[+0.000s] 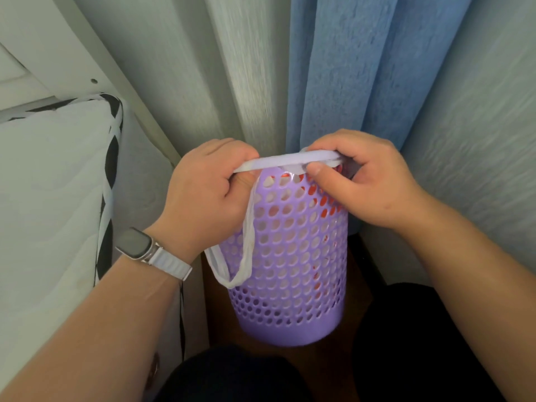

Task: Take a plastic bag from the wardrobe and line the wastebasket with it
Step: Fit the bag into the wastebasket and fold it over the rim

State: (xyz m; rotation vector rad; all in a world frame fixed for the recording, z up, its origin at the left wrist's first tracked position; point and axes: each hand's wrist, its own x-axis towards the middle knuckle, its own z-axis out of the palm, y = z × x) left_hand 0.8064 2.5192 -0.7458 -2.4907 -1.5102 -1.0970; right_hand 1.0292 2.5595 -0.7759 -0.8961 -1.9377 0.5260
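A purple perforated wastebasket [293, 274] stands on the wooden floor in front of the curtains. A thin white plastic bag [287, 162] is stretched over its near rim, and one bag handle [237, 256] hangs in a loop down the basket's left side. Red shows through the upper holes inside. My left hand [208, 187] grips the bag edge at the rim's left side. My right hand [365, 181] pinches the bag at the rim's right, thumb pressed on the front edge. The basket's mouth is hidden behind the bag edge and my hands.
A white mattress [52, 198] with black-and-white piping stands close on the left. White and blue curtains [333, 76] hang right behind the basket. My dark-clothed knees [232, 375] frame the basket at the bottom. A watch sits on my left wrist [145, 248].
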